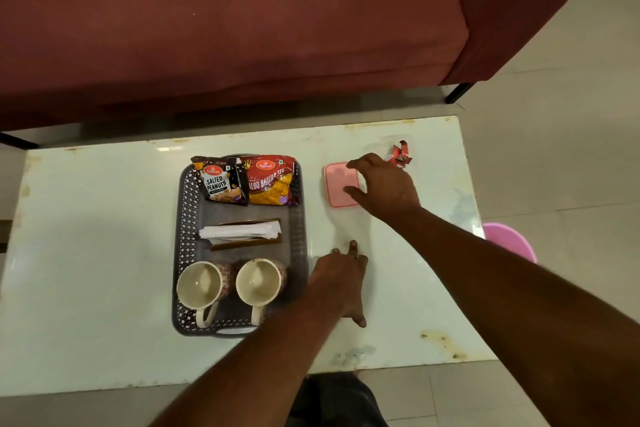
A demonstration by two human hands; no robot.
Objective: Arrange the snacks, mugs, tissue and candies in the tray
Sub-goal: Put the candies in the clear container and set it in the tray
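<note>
A grey perforated tray [182,215] lies on the white table. Inside it, at the far end, lie a salted peanuts packet [220,180] and a red aloo bhujia packet [272,180]. A tissue stack [240,230] in a brown holder sits in the middle, and two cream mugs [201,284] [259,281] stand at the near end. To the tray's right, my right hand [384,185] rests over a pink lid [337,180], fingers spread on it. Red candies [400,156] lie in a clear box just beyond. My left hand [341,282] lies flat on the table beside the tray.
A maroon sofa [225,28] stands right behind the table's far edge. A pink bucket [512,243] sits on the floor past the table's right edge [479,218]. Bare tabletop stretches left of the tray.
</note>
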